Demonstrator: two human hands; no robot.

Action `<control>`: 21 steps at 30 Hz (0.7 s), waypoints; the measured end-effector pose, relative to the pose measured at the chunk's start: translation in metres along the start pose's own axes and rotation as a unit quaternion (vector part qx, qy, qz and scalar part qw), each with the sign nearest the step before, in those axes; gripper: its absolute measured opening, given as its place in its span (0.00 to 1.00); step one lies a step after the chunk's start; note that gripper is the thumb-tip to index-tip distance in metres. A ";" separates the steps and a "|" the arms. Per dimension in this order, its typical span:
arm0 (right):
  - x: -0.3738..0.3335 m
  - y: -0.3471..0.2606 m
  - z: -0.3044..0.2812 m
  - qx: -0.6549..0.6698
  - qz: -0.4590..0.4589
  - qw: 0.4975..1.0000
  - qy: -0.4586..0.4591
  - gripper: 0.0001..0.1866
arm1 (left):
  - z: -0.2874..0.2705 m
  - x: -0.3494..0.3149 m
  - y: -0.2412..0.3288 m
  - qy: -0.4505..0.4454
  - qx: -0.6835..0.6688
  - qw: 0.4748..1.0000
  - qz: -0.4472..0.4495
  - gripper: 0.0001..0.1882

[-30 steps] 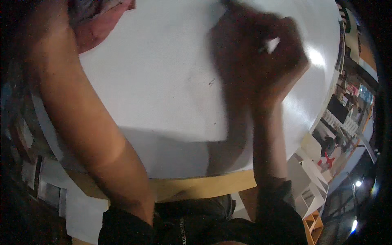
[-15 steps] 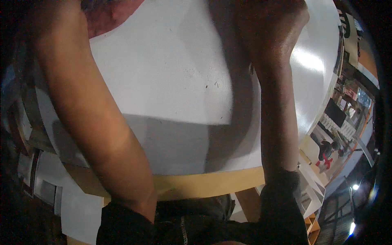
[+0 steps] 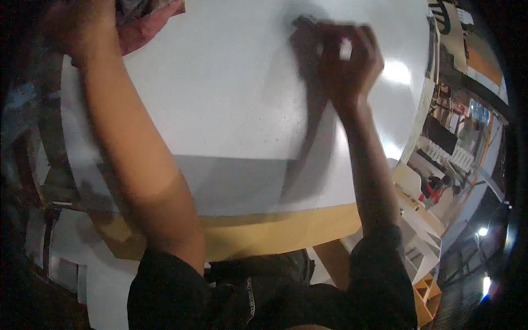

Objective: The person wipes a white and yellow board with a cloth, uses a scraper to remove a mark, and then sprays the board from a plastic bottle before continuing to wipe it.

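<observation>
A broad white panel (image 3: 231, 93) with a yellowish front edge (image 3: 280, 234) lies before me. My right hand (image 3: 352, 63) is curled closed over its far right part. Something dark (image 3: 305, 22) shows beyond the fingers, and a small white patch shows at the fist; blur hides what the thing is. At the far left my left hand (image 3: 82, 30) is dark and smeared, its fingers not readable. Beside it lies a crumpled reddish cloth (image 3: 146, 34) with a greyish part; whether the hand touches it I cannot tell.
A few small dark specks (image 3: 269, 140) mark the panel. To the right, beyond its edge, are a white slatted piece (image 3: 451, 155), white box-like pieces (image 3: 421, 242) and a wooden compartment box (image 3: 428, 297). A white surface (image 3: 110, 286) lies lower left.
My right hand has come nearer, down from the top edge, so its closed fingers now show. My left hand has entered view more, and more of the cloth shows. The view has shifted slightly.
</observation>
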State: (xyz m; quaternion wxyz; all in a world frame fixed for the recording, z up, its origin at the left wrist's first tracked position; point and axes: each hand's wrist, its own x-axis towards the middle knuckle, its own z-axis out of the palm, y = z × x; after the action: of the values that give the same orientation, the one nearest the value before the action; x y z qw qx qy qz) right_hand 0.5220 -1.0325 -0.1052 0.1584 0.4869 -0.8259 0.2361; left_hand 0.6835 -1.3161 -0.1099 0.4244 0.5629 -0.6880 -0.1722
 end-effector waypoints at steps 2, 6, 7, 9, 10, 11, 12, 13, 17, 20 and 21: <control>0.026 0.019 0.008 -0.017 -0.025 0.997 0.074 0.05 | 0.008 -0.003 0.003 -0.010 0.004 0.999 -0.046 0.37; -0.011 0.025 0.023 -0.022 -0.023 0.998 0.048 0.07 | 0.026 -0.005 0.000 -0.033 0.029 0.995 -0.091 0.37; -0.032 -0.012 0.013 0.015 0.005 0.999 -0.029 0.09 | 0.029 0.002 -0.014 -0.021 0.042 0.997 -0.063 0.37; -0.101 -0.071 -0.008 0.068 -0.048 0.993 -0.086 0.12 | 0.032 0.012 -0.038 0.000 0.062 0.998 -0.008 0.36; -0.158 -0.091 -0.025 0.160 -0.058 0.979 -0.113 0.15 | 0.034 0.004 -0.029 -0.026 0.073 0.997 0.024 0.35; -0.208 -0.119 -0.054 0.247 -0.012 0.950 -0.190 0.18 | 0.028 -0.002 -0.022 -0.049 0.091 0.993 0.056 0.35; -0.239 -0.146 -0.084 0.249 -0.056 0.935 -0.247 0.17 | 0.023 -0.004 -0.021 -0.064 0.111 0.988 0.086 0.34; -0.264 -0.157 -0.105 0.239 -0.157 0.929 -0.235 0.17 | 0.018 -0.005 -0.023 -0.067 0.093 0.985 0.132 0.30; -0.182 -0.087 -0.094 0.158 -0.057 0.975 -0.148 0.07 | 0.006 -0.006 -0.054 -0.059 0.007 0.964 0.259 0.21; -0.051 -0.045 -0.062 -0.087 0.045 0.994 0.050 0.05 | -0.005 -0.013 -0.045 -0.088 -0.067 0.954 0.277 0.22; -0.049 -0.041 -0.047 -0.091 0.133 0.986 0.034 0.07 | -0.007 -0.019 -0.039 -0.105 -0.089 0.952 0.272 0.22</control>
State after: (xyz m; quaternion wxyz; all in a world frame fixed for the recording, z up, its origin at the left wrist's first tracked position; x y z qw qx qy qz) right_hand 0.5828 -0.9886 -0.0805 0.1976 0.3481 -0.8953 0.1953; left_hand 0.7131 -1.3088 -0.1412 0.4287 0.2928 -0.8378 -0.1689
